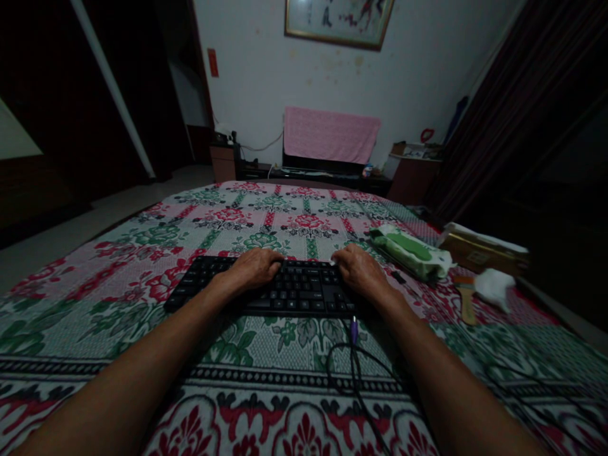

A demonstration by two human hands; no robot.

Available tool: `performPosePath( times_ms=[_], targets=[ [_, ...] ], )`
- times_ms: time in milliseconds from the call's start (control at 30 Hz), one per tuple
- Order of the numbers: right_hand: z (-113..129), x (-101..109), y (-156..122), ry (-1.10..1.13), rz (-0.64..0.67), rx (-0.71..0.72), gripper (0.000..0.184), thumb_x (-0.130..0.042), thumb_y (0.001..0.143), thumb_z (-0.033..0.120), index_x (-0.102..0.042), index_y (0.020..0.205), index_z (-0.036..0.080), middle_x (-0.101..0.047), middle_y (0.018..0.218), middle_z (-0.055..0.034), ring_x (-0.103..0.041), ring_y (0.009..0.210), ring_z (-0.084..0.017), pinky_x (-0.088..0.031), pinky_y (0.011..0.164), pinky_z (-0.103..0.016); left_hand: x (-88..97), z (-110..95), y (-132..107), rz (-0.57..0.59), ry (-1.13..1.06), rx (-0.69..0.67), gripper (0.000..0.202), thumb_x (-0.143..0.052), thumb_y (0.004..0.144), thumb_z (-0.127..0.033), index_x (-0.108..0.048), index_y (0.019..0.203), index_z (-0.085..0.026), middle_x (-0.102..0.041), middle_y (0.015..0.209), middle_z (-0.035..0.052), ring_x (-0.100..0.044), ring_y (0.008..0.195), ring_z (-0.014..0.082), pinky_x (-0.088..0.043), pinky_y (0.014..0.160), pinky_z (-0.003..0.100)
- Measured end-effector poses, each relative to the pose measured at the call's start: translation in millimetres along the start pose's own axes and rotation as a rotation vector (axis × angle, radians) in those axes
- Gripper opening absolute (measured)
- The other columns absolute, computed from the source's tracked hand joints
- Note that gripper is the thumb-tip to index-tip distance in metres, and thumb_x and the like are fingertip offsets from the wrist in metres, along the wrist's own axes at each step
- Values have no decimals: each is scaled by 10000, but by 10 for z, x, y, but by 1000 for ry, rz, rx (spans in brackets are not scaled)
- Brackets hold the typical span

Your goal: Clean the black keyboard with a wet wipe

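Note:
A black keyboard lies flat on a patterned bedspread, its keys facing up. My left hand rests across its middle-left keys, fingers curled at the far edge and closed on it. At the right end, my right hand is closed, with a small white bit, perhaps cloth or tissue, showing at the fingertips. Its palm covers some of the right-hand keys. A black cable with a purple plug lies coiled just in front of the keyboard.
To the right are a green-and-white wipes pack, a wooden-handled brush, a crumpled white tissue and a gold-brown box. A pink towel covers a screen by the far wall. Dark cables trail at lower right.

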State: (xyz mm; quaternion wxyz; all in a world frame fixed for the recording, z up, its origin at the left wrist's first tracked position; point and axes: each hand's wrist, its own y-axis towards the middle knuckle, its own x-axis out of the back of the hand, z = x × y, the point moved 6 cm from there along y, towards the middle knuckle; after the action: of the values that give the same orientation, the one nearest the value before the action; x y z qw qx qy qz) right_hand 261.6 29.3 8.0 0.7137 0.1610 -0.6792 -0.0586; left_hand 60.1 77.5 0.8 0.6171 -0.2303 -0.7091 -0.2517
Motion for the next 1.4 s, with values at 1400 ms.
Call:
performPosePath(
  times_ms=[1400],
  targets=[
    [87, -8, 4, 56, -12, 88, 267, -396, 802, 153, -618, 945, 199, -541, 886, -51, -490, 845, -142, -334, 748, -219, -1, 6, -7, 10, -20, 14, 371, -336, 822, -299, -554, 1119, -269, -624, 1090, 20, -574, 980, 204, -419, 825, 297]
  ],
)
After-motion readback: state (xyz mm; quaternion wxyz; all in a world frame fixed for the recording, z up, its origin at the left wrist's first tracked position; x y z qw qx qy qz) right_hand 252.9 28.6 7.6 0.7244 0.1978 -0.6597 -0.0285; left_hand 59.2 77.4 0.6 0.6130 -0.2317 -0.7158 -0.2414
